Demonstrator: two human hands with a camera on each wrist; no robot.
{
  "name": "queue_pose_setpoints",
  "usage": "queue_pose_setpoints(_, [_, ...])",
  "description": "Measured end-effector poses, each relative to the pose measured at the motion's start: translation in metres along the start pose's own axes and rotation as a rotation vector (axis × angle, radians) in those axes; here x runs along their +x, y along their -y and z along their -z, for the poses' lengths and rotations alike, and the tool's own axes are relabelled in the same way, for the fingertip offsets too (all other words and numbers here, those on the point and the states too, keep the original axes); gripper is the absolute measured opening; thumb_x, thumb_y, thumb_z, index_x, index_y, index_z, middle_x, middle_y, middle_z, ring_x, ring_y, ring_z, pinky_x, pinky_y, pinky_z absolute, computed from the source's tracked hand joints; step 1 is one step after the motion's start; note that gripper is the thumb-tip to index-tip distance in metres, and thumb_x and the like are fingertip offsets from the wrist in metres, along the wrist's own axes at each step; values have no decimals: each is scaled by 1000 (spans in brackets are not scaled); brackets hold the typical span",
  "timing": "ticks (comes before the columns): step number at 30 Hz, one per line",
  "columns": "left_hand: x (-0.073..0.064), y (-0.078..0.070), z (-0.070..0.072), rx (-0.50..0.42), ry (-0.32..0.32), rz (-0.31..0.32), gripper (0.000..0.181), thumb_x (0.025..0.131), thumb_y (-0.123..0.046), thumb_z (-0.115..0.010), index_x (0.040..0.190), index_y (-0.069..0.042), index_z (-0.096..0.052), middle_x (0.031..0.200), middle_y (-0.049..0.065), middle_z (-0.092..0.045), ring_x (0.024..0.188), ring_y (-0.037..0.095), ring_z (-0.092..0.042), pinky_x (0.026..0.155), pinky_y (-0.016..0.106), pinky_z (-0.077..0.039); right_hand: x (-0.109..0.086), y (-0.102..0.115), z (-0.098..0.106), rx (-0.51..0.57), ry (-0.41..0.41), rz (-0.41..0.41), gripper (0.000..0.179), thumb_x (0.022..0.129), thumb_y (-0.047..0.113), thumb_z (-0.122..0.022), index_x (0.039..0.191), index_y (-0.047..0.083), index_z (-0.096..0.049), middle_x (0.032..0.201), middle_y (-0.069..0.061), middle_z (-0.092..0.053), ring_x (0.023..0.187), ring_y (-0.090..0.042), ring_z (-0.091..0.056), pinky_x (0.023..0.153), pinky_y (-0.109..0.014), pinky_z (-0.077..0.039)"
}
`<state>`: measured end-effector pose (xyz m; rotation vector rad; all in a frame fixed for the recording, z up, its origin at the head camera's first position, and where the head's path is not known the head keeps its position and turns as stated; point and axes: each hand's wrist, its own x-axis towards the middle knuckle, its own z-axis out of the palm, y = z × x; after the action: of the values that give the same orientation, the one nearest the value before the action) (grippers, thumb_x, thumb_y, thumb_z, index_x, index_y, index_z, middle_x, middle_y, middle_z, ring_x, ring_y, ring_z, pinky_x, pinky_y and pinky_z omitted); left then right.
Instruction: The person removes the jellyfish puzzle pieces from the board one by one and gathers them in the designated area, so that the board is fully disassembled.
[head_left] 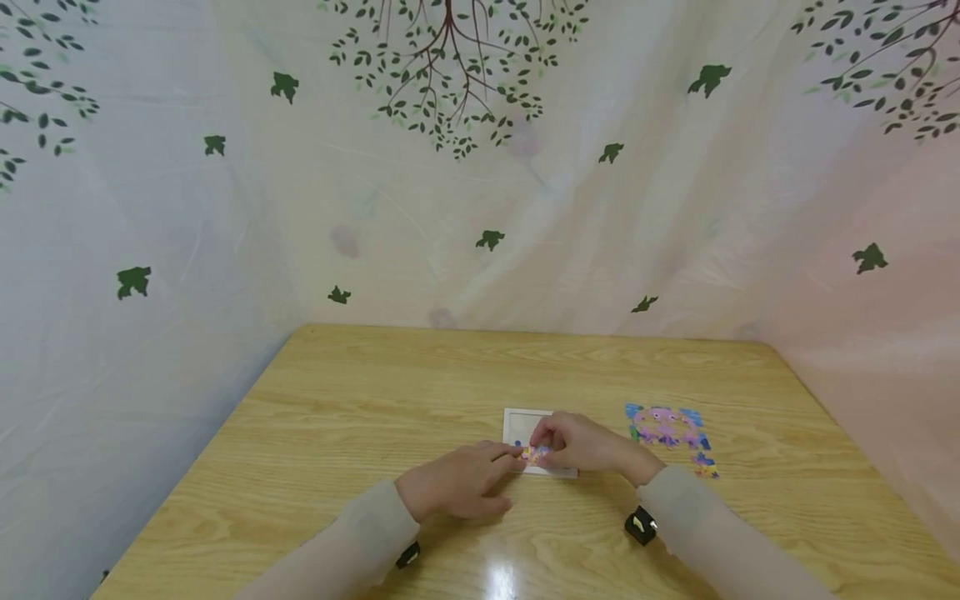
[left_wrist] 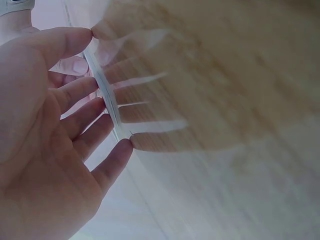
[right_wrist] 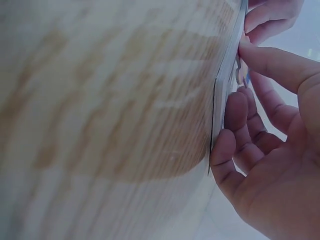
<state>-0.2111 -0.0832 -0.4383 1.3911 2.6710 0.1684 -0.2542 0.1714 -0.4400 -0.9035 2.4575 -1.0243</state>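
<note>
A white puzzle tray (head_left: 516,422) lies on the table with several colourful jigsaw pieces (head_left: 534,455) along its near part. My left hand (head_left: 463,482) rests at the tray's left side, its loosely extended fingertips touching the edge and the nearest pieces. From the right, my right hand (head_left: 583,442) reaches over the tray with bent fingers. In the right wrist view it pinches a small puzzle piece (right_wrist: 240,75), mostly hidden behind the thumb. The lower fingers of that hand (right_wrist: 272,125) rest along the tray's rim.
Right of the tray lies a joined puzzle section (head_left: 665,425) with a pink figure on blue. A few more joined pieces (head_left: 705,465) lie just below it. The wooden table (head_left: 360,400) is enclosed by a light curtain (head_left: 420,250) with leaf prints.
</note>
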Motion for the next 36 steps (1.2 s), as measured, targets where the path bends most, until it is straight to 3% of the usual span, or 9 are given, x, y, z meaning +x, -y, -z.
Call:
queue_pose_setpoints(6, [1,-1,2,-6,5,3,56,102,-34,-60,151,-9,-49,160,6,-42,144,22,-42,118,33,-33,-4,1,2,22,1,8,13,97,10,-71,107,9,-62,98,-1,-66,86,-15,-61,74,-29,-51])
queue_pose_setpoints(15, [1,-1,5,-16,10,22,55,102,-34,-61,151,-9,-50,161,4,-41,146,21,-40,120,32,-31,-18,-12,16,-42,-46,39,15,97,15,-72,106,12,-60,91,2,-67,81,-11,-62,74,-29,-52])
queue_pose_setpoints(29, [-1,-3,2,-32,-4,6,55,102,-31,-62,150,-7,-49,160,7,-42,144,23,-42,119,32,-32,-69,-45,51,-52,-91,-36,19,97,26,-73,108,14,-62,93,4,-65,83,-9,-59,72,-26,-51])
queue_pose_setpoints(36, [-2,-4,3,-47,-5,9,55,102,-31,-62,150,-8,-50,160,6,-42,145,22,-42,119,33,-32,-94,-55,70,-28,-105,-27,15,99,18,-69,108,9,-62,95,1,-65,86,-8,-60,73,-25,-53])
